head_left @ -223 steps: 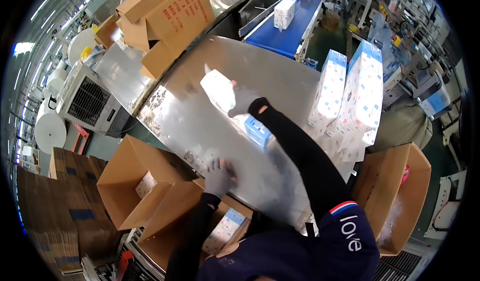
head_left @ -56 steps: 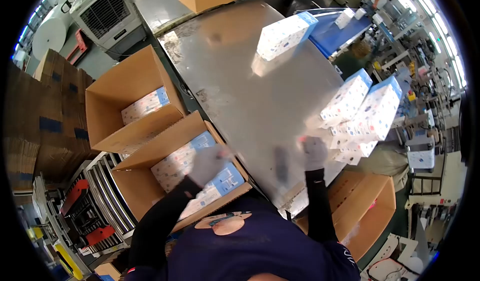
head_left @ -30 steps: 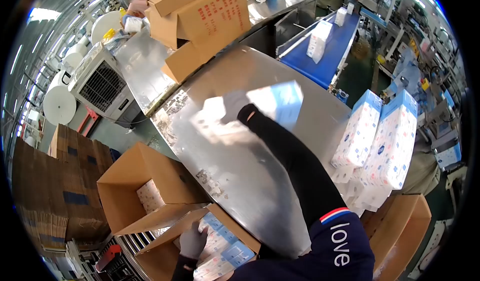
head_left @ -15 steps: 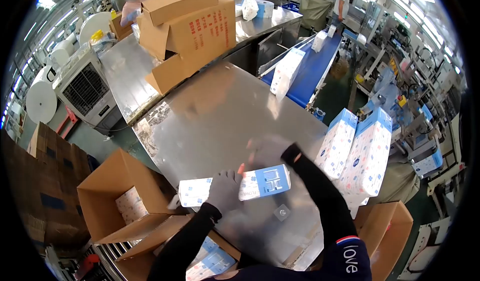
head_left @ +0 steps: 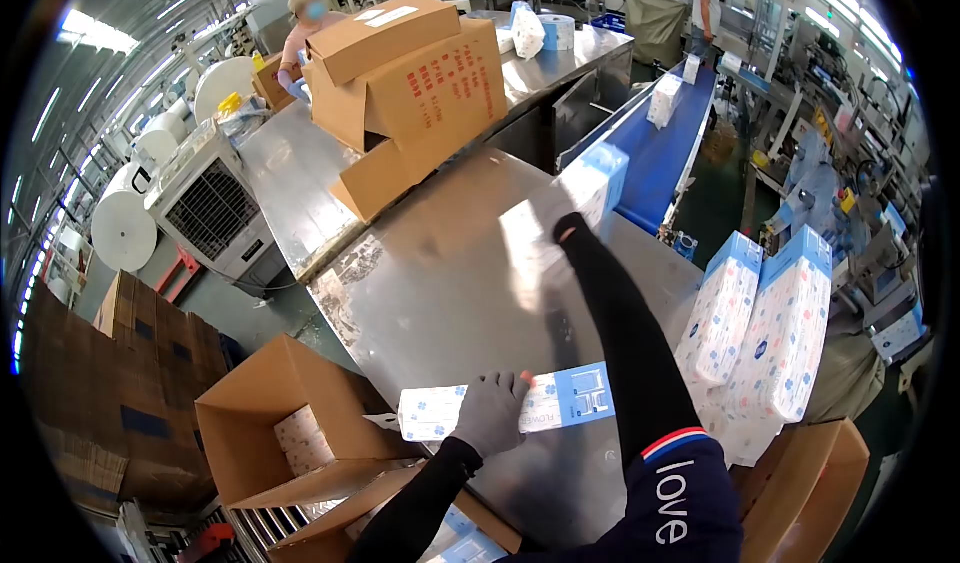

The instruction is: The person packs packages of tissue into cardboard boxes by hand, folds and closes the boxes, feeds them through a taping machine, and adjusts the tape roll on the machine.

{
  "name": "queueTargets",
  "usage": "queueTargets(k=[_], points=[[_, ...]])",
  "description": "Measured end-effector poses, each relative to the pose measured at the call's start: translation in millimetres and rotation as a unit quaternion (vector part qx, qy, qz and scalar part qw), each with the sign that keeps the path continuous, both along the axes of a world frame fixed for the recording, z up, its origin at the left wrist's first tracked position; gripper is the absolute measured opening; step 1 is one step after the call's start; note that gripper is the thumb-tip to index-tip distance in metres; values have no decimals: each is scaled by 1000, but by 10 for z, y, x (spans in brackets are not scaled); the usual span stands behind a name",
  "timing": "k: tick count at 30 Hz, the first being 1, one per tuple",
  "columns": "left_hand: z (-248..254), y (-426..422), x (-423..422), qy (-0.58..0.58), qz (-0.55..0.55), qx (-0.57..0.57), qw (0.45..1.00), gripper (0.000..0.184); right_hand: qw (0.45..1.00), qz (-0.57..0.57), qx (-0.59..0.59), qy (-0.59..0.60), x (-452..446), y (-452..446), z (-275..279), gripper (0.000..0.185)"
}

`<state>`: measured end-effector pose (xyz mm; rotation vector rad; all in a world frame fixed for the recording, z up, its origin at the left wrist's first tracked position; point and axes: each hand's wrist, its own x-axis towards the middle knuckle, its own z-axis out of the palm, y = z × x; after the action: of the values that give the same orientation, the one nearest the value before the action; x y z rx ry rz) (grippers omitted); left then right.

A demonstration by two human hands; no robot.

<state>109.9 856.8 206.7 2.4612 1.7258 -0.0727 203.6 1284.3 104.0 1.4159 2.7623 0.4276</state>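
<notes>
My left hand [head_left: 490, 415], in a grey glove, is closed round a long tissue pack [head_left: 570, 398] that lies on the metal table. The pack is white with blue flowers and has a blue end panel. My right arm stretches forward across the table. At its end my right hand [head_left: 548, 213] is smeared by motion beside another tissue pack [head_left: 603, 175] at the near end of the blue conveyor belt. That pack is blurred too, and I cannot make out whether the fingers grip it.
Two large tissue bundles [head_left: 785, 328] [head_left: 722, 308] stand at the table's right edge. Open cartons [head_left: 265, 403] [head_left: 815, 493] sit at lower left and lower right. A big carton [head_left: 430, 93] lies on the back table. More packs ride the blue conveyor [head_left: 665, 148]. Two people are farther off.
My right hand has moved forward from above the held pack to the pack at the conveyor's end. My left hand stays on its pack. The whole view has shifted a little.
</notes>
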Motion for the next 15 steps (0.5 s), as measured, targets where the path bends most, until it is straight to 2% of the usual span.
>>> queueTargets(k=[1, 3, 6, 7, 9, 11, 12, 13, 14, 15], points=[[17, 23, 12, 15, 4, 3, 1000, 68, 996, -28, -59, -62, -360, -180, 106, 42], [-21, -64, 53, 34, 9, -6, 999, 66, 989, 44, -136, 28, -302, -1302, 1145, 69], [-104, -324, 64, -11, -28, 53, 998, 52, 999, 31, 12, 42, 125, -1936, 801, 93], [-154, -461, 48, -12, -45, 75, 996, 49, 989, -4, -125, 76, 309, -1983, 874, 101], [-42, -773, -5, -66, -70, 121, 988, 47, 965, -105, -203, 131, 658, -2116, 969, 96], [269, -1125, -61, -151, -71, 161, 973, 50, 937, -187, -226, 191, 1035, -2184, 1017, 75], [510, -1308, -77, -237, -39, 216, 946, 51, 839, -207, -361, 350, 1340, -2118, 748, 66], [691, -1478, -101, -319, -6, 272, 908, 51, 698, -216, -473, 492, 1538, -2076, 508, 56], [751, -1713, -215, -464, 53, 172, 867, 51, 536, -197, -561, 600, 1566, -2384, 625, 52], [870, -1969, -297, -626, 78, 59, 773, 51, 349, -196, -625, 670, 1595, -2695, 741, 48]])
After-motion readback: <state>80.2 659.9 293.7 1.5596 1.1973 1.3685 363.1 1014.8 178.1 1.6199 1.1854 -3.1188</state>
